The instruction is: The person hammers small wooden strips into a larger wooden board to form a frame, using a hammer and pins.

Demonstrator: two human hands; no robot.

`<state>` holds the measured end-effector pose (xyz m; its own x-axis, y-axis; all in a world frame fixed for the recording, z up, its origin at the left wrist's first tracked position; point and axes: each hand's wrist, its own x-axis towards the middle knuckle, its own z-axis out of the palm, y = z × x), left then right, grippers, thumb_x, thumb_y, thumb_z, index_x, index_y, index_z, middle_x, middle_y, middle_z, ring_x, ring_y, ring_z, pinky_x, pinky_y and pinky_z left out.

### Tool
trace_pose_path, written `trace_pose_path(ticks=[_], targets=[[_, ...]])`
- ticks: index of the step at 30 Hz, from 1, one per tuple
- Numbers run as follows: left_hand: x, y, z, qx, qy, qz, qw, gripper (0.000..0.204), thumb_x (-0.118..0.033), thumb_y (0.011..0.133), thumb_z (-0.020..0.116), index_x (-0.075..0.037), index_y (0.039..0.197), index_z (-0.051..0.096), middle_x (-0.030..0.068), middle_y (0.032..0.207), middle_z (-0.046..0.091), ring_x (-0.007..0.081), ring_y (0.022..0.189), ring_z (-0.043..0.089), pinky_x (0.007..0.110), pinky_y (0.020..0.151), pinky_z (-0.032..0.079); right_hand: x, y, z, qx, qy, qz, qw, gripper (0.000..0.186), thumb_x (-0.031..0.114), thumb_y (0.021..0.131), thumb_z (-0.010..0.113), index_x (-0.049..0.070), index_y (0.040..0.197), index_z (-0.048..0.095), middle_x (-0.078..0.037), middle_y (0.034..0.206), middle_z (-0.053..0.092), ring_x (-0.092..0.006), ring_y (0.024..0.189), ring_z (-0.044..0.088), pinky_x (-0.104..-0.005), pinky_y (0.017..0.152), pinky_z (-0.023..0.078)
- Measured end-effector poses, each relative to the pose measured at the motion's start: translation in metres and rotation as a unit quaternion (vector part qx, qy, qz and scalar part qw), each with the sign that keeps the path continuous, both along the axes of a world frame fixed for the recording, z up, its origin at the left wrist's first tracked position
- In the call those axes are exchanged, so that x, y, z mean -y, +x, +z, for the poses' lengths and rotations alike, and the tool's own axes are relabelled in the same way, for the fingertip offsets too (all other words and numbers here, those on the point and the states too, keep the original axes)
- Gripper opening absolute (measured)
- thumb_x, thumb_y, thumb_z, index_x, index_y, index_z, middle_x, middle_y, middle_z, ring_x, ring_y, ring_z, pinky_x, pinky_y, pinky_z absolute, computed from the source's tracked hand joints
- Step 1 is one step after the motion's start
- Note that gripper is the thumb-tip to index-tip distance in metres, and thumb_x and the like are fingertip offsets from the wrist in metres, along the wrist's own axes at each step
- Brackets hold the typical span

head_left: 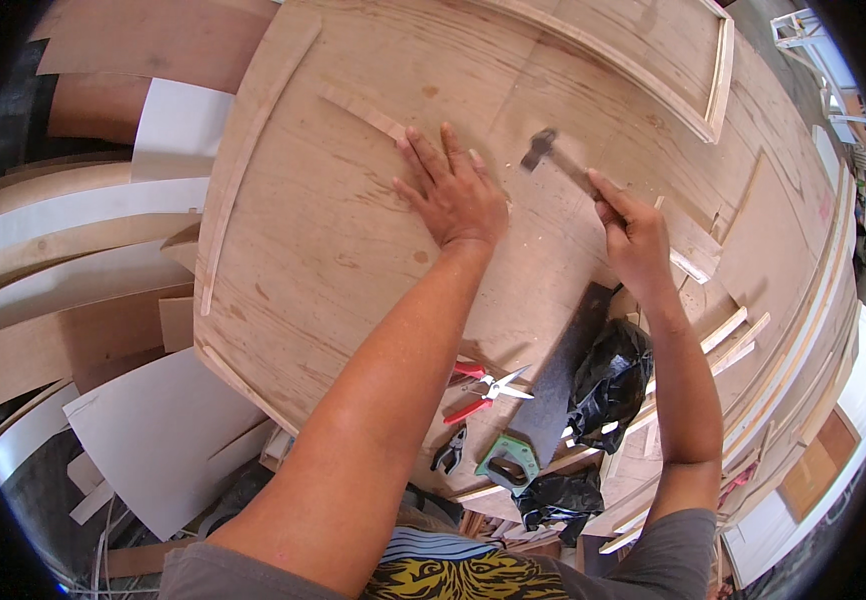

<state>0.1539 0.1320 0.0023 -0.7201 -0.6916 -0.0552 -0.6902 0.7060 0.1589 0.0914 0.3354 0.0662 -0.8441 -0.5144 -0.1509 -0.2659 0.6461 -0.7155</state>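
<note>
My left hand (453, 190) lies with its fingers spread on the plywood panel (353, 260), its fingertips over one end of a thin wooden strip (358, 113). To its right, my right hand (635, 232) is closed round the wooden handle of a hammer (545, 148). The hammer's dark metal head points away from me and to the left, and it is slightly blurred. Whether the head touches the panel I cannot tell. Small light chips lie scattered on the wood between the two hands.
Red-handled snips (490, 392), pliers (449, 450), a handsaw (511, 464) and a black plastic bag (613, 375) lie near me. A wooden frame (718, 80) sits at the far right. Wood strips (738, 340) lie at right; stacked boards (73, 270) stand at left.
</note>
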Motion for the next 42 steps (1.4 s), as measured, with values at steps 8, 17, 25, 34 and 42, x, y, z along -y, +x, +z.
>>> trace_pose_path(ticks=[8,17,25,34,42], targets=[[0.001,0.0,0.0,-0.001,-0.003,-0.004,1.0,0.063,-0.036,0.108,0.039,-0.012,0.165,0.025,0.0232,0.172,0.004,0.0389,0.161,0.004,0.066,0.123,0.011,0.004,0.004,-0.007,-0.015,-0.051,-0.05,0.997,0.04,0.006,0.094,0.062,0.018,0.131,0.071,-0.019,0.094,0.07,-0.0391,0.086,0.069,-0.045,0.078,0.054],[0.0,-0.001,0.007,0.02,0.015,-0.009,1.0,0.066,-0.037,0.109,0.035,-0.008,0.166,0.021,0.0251,0.172,0.003,0.0395,0.16,0.004,0.065,0.124,0.01,0.0,0.011,0.005,-0.011,0.035,0.054,0.998,0.044,0.005,0.091,0.064,0.019,0.132,0.07,-0.017,0.096,0.072,-0.0369,0.087,0.07,-0.0429,0.079,0.054],[0.0,0.001,-0.002,-0.001,-0.006,-0.003,1.0,0.063,-0.035,0.108,0.039,-0.012,0.165,0.026,0.023,0.172,0.006,0.0389,0.161,0.005,0.065,0.123,0.013,-0.009,0.004,0.0,0.031,-0.002,0.014,0.999,0.039,0.005,0.089,0.065,0.017,0.125,0.075,-0.016,0.096,0.074,-0.0352,0.09,0.072,-0.0408,0.081,0.056],[0.001,0.002,0.0,-0.004,-0.007,-0.009,1.0,0.063,-0.035,0.109,0.038,-0.013,0.166,0.023,0.0238,0.172,0.007,0.0393,0.161,0.004,0.066,0.123,0.012,-0.004,0.009,-0.015,0.03,-0.034,-0.029,0.999,0.041,0.006,0.09,0.065,0.017,0.129,0.073,-0.019,0.103,0.074,-0.0365,0.095,0.072,-0.0401,0.083,0.055],[0.001,0.001,0.001,-0.008,-0.008,-0.007,1.0,0.064,-0.036,0.108,0.039,-0.014,0.166,0.023,0.0235,0.172,0.007,0.039,0.161,0.004,0.065,0.123,0.012,-0.003,0.003,-0.006,-0.01,-0.044,0.009,0.999,0.044,0.001,0.089,0.063,0.017,0.129,0.073,-0.019,0.099,0.073,-0.0366,0.09,0.072,-0.04,0.08,0.055]])
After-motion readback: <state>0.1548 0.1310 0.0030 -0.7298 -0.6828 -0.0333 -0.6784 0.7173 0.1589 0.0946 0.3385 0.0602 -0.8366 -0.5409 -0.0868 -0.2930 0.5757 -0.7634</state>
